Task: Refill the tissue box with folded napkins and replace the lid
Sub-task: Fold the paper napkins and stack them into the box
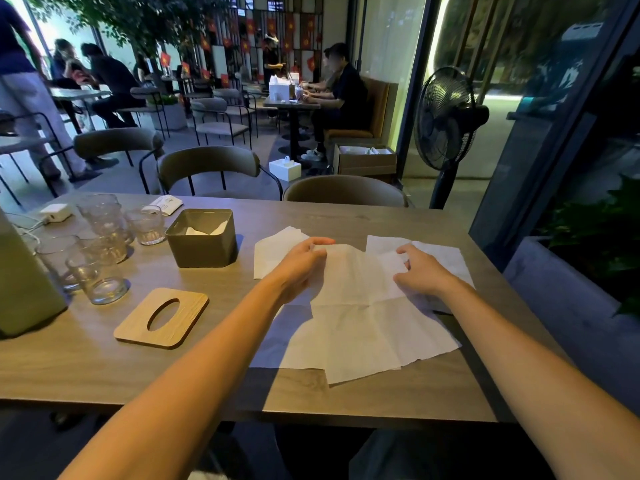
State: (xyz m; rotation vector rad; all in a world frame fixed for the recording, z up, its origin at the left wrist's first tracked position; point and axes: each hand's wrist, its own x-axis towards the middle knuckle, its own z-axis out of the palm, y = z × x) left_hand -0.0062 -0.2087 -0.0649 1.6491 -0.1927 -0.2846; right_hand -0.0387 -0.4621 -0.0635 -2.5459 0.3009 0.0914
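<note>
A grey square tissue box [202, 249] stands open on the wooden table [346, 393], with a few white napkins inside. Its wooden lid [138, 327], with an oval slot, lies flat in front of the box. Several unfolded white napkins [360, 323] are spread over the table's middle. My left hand [301, 265] pinches the far left corner of the top napkin between thumb and fingers. Over that napkin's far right part, my right hand [420, 271] hovers with its fingers curled and spread. A folded napkin [273, 252] lies to the left of my left hand.
Several empty drinking glasses [100, 251] crowd the table's left side, beside a green box [24, 282] and a white charger [55, 212]. Chairs [207, 168] stand behind the table, a floor fan [446, 129] at the right. People sit at tables farther back.
</note>
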